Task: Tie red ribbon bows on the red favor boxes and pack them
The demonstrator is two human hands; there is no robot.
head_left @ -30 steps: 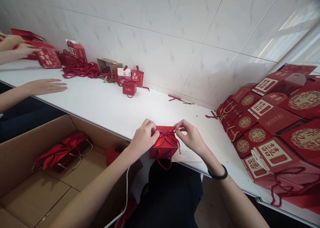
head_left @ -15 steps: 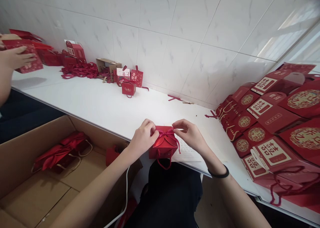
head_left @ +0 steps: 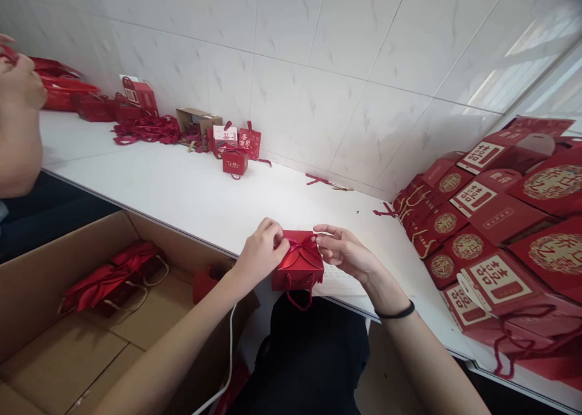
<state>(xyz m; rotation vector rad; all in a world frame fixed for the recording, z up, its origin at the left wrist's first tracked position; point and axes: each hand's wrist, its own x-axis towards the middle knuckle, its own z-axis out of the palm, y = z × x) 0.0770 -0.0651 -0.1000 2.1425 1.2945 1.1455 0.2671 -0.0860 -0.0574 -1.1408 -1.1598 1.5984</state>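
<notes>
A small red gift box (head_left: 297,272) with a twisted cord handle stands at the table's front edge. Across its top lies a dark red ribbon (head_left: 299,245), tied in a bow. My left hand (head_left: 264,248) is closed, pinching the bow's left side between thumb and fingers. From the other side, my right hand (head_left: 341,249) pinches the right loop with thumb and index finger, the other fingers loosely curled. A sheet of paper with writing (head_left: 345,281) lies partly under the box and my right hand.
Stacked red gift boxes (head_left: 486,221) fill the right side. Below left, a cardboard box (head_left: 59,348) holds red ribboned boxes. Along the wall lie a ribbon pile (head_left: 148,130), small boxes (head_left: 235,162) and scissors (head_left: 339,187). Another person's hands (head_left: 20,78) work at far left.
My right hand has turned slightly, its fingers closer over the bow's right side. The ribbon tail there no longer hangs out to the right. The other person's hands have moved up and left.
</notes>
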